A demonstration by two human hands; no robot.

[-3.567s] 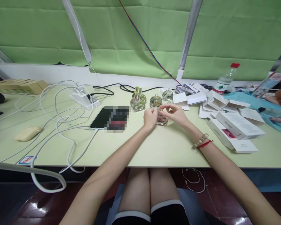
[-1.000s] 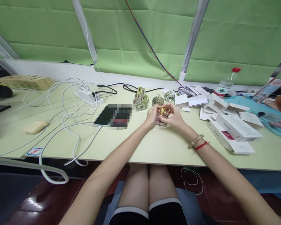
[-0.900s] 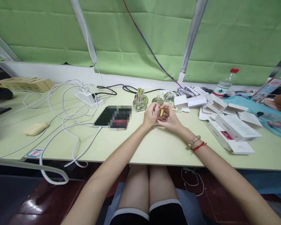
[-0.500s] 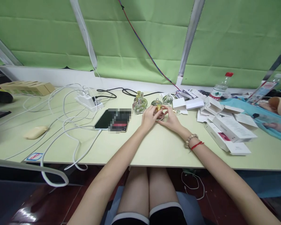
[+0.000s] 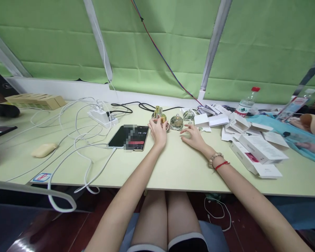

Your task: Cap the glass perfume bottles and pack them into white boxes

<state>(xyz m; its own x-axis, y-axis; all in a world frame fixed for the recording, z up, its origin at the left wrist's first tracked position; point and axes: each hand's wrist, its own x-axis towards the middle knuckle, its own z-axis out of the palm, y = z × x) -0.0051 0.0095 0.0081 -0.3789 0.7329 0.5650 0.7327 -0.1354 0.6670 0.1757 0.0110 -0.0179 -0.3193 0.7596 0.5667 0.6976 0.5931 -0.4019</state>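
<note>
My left hand (image 5: 158, 130) is curled round a small glass perfume bottle with a gold cap (image 5: 163, 120), set down beside a cluster of similar gold-capped bottles (image 5: 156, 112). My right hand (image 5: 193, 136) rests on the pale green table (image 5: 173, 164) with its fingers spread and nothing in them. Just beyond its fingertips stand a round clear bottle (image 5: 176, 121) and another clear bottle (image 5: 188, 114).
A phone (image 5: 129, 137) lies left of my left hand, wired by white cables to a power strip (image 5: 102, 117). Opened white boxes (image 5: 254, 147) and cards clutter the right side. A water bottle (image 5: 246, 101) stands behind them. A beige case (image 5: 44, 149) lies at left.
Both hands held the gold-capped bottle together in front of me. Now my left hand has carried it left and back to the bottle cluster, and my right hand has let go and lies flat.
</note>
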